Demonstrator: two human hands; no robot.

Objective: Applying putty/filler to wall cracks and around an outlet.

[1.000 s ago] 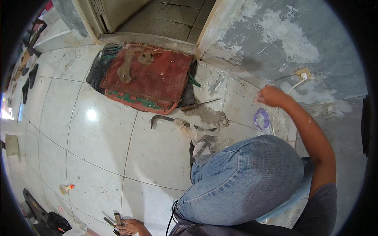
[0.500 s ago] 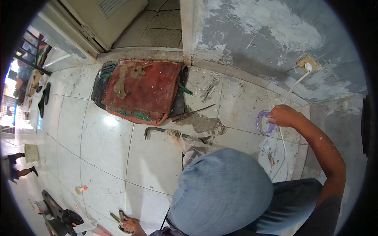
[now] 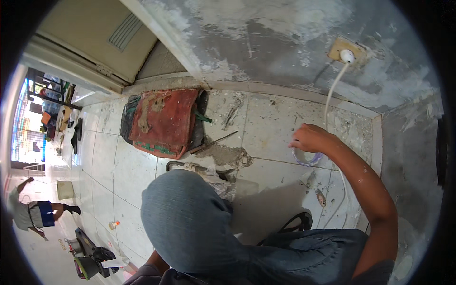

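The right hand [image 3: 311,137] is at a purple ring [image 3: 308,163].

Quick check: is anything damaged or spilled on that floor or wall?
Yes. A rough grey-brown patch spreads over the white tiles beside the red bag; it looks like spilled rubble, though broken floor is possible. The grey wall has uneven whitish patches, as if scraped, and brown smears cover part of the bag.

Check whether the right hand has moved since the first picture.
Yes: judged against the wall socket, the right hand has moved downward in the view, now appearing farther below it.
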